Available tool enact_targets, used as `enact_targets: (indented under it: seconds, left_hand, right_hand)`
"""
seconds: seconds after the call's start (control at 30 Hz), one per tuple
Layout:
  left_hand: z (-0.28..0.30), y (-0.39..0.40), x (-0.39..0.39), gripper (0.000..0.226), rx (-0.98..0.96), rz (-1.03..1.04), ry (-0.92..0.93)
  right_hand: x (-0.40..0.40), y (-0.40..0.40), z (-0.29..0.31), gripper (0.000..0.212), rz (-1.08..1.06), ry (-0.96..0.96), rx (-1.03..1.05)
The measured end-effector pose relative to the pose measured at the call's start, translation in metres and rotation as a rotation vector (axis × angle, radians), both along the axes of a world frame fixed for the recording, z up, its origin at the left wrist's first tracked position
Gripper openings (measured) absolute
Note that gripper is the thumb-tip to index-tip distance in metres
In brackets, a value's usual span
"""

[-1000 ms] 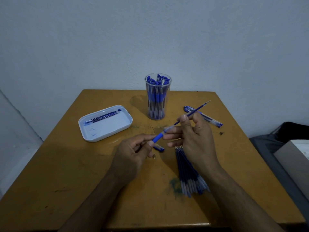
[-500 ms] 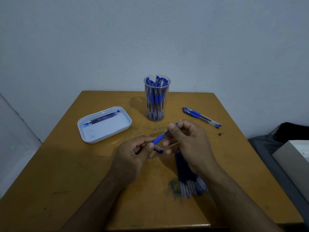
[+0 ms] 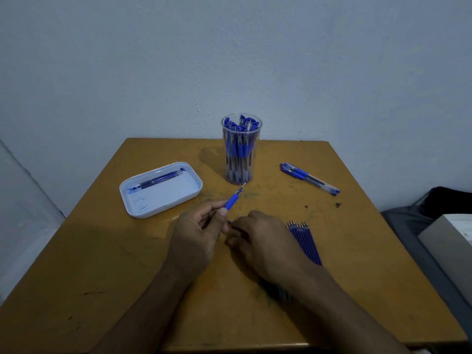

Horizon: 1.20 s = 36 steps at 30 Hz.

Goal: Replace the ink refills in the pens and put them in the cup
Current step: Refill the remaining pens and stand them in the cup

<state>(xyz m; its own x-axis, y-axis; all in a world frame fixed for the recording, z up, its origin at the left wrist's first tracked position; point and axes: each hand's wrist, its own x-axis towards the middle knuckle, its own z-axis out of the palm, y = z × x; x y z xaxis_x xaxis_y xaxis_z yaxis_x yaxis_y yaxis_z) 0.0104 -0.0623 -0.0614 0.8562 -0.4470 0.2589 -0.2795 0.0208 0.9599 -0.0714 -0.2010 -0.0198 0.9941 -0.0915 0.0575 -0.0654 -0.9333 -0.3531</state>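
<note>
My left hand grips a pen by its barrel; the blue grip and metal tip stick out up and to the right, toward the cup. My right hand is down on the table, fingers curled, pinching a small blue pen piece of which only an end shows. A clear cup filled with several blue pens stands at the back middle. A bundle of blue refills lies just right of my right hand, partly under my wrist.
The white tray at the left holds two used refills. Two capped pens lie at the back right of the brown table. A grey box and dark bag sit off the right edge.
My right hand pushed the refill into the pen, let go, and dropped to the table onto the small blue piece. The left hand kept hold of the pen.
</note>
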Motion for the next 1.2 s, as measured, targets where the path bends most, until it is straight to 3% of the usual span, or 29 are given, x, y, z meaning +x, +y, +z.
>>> enact_targets:
  seconds: [0.13, 0.3, 0.5, 0.63, 1.2]
  left_hand:
    - [0.001, 0.000, 0.000, 0.021, 0.015, 0.001, -0.019]
    - [0.001, 0.001, 0.000, 0.021, 0.036, -0.008, -0.020]
    - [0.002, 0.002, -0.003, 0.024, 0.094, -0.061, -0.055]
    - [0.001, 0.002, -0.003, 0.023, 0.137, -0.057, -0.081]
    - [0.002, 0.004, -0.006, 0.025, 0.153, -0.089, -0.131]
  right_hand:
    - [0.002, 0.004, -0.001, 0.022, -0.011, 0.019, -0.057]
    - [0.004, -0.004, -0.002, 0.014, -0.027, -0.007, 0.033]
    - [0.002, -0.030, 0.011, 0.014, -0.303, -0.318, 0.583]
    - [-0.002, -0.034, 0.024, 0.014, -0.312, -0.366, 0.897]
    - [-0.005, -0.043, 0.025, 0.012, -0.143, -0.201, 0.598]
